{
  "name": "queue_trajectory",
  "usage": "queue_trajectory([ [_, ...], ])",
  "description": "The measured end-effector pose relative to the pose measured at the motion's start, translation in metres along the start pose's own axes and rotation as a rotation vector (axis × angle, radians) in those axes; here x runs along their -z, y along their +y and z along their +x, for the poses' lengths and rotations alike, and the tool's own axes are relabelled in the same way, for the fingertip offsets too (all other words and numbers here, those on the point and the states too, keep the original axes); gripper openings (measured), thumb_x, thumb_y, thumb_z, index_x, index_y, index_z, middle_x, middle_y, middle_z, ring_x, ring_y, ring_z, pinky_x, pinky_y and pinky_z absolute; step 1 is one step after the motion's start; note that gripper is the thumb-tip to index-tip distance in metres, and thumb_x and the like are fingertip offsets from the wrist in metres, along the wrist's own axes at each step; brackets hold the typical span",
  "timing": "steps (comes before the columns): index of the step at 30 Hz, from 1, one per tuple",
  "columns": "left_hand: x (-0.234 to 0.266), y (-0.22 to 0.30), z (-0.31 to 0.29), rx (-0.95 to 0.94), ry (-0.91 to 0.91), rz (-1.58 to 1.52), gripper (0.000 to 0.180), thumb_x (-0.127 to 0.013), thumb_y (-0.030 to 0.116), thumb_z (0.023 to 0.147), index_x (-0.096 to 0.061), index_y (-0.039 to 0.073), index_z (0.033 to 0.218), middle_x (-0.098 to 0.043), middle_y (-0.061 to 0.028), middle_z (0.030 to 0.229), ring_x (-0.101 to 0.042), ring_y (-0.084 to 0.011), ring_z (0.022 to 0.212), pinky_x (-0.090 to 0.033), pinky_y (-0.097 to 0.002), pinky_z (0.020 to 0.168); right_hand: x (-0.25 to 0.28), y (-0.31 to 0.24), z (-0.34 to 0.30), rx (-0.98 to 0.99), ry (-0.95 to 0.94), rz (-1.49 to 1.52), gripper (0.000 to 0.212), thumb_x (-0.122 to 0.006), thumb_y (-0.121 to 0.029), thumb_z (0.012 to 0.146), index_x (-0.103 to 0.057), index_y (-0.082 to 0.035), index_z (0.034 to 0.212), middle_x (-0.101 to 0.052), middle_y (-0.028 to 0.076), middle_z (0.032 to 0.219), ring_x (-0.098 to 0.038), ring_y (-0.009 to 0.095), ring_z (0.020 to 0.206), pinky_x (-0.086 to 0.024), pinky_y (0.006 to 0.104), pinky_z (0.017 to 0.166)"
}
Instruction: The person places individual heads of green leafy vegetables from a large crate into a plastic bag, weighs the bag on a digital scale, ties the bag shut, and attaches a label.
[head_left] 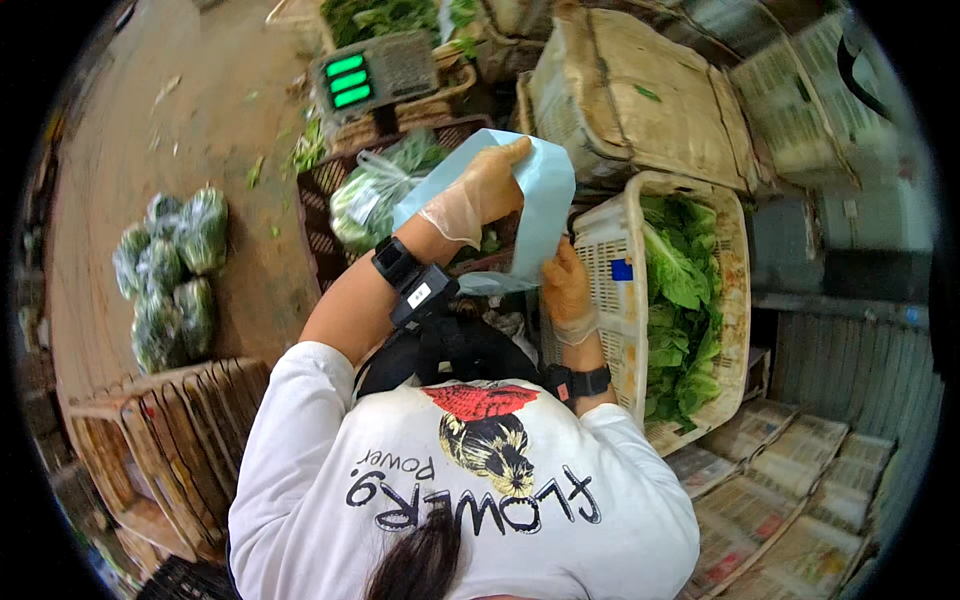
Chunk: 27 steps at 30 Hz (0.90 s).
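A light blue, thin, bendable sheet (548,172) curves between my two hands, partly folded over. My left hand (488,188), in a clear plastic glove, is closed on its upper part, thumb along the top. Lower and to the right, my gloved right hand (567,285) has its fingers bent at the sheet's lower right end; the fingertips are partly hidden. Under my left forearm, a dark red plastic crate (312,235) holds clear-bagged green vegetables (362,205). Just right of my right hand is a white slatted crate (632,345) of loose leafy greens (680,310).
A scale with a green lit display (348,82) stands beyond the red crate. Several bagged vegetables (170,270) lie on the floor at left, above a worn slatted crate (185,450). A covered crate (650,95) stands far right; flattened crates (790,500) lie at lower right.
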<state>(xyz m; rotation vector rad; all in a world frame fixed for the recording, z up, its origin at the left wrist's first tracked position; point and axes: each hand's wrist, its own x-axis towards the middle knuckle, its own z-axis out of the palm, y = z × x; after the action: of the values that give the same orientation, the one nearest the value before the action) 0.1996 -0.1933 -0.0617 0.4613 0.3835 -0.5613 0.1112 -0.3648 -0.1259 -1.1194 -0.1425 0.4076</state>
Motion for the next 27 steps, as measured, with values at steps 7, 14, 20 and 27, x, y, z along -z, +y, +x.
queue_trajectory([
  [7,-0.030,-0.027,0.064,0.004,-0.019,0.062,0.039,-0.039,0.028,0.090,-0.046,-0.003,0.113,-0.052,-0.0168,0.113,-0.050,-0.0298,0.104,-0.033,-0.0389,0.096,0.027,-0.092,-0.041,0.237,0.135,-0.170,0.061,-0.060,0.003,0.076,-0.036,-0.007,0.131,-0.059,0.007,0.104,-0.054,0.010,0.087,-0.043,0.0233,0.077],
  [14,-0.006,-0.074,0.118,0.179,0.049,0.541,0.065,-0.029,0.051,0.089,-0.036,-0.005,0.121,-0.055,-0.0187,0.102,-0.056,-0.0292,0.087,-0.046,-0.0412,0.079,0.059,-0.135,-0.042,0.317,0.289,-0.134,0.032,-0.060,0.002,0.076,-0.058,-0.002,0.108,-0.060,0.005,0.097,-0.055,0.008,0.080,-0.046,0.0222,0.071],
  [20,-0.020,-0.109,0.076,0.107,-0.210,0.636,0.079,-0.027,0.063,0.084,-0.041,-0.006,0.120,-0.057,-0.0160,0.100,-0.056,-0.0242,0.088,-0.045,-0.0357,0.076,0.111,-0.116,0.014,0.202,0.343,-0.185,0.024,-0.061,-0.008,0.079,-0.060,-0.002,0.102,-0.062,0.005,0.086,-0.055,0.008,0.073,-0.045,0.0207,0.064],
  [27,-0.021,-0.100,0.076,-0.082,-0.011,0.713,0.032,-0.053,0.026,0.087,-0.055,-0.002,0.103,-0.060,-0.0103,0.098,-0.058,-0.0191,0.087,-0.045,-0.0340,0.080,0.117,-0.096,0.047,0.169,0.151,-0.320,0.029,-0.059,-0.017,0.083,-0.059,-0.002,0.107,-0.061,0.003,0.093,-0.053,0.008,0.079,-0.044,0.0215,0.069],
])
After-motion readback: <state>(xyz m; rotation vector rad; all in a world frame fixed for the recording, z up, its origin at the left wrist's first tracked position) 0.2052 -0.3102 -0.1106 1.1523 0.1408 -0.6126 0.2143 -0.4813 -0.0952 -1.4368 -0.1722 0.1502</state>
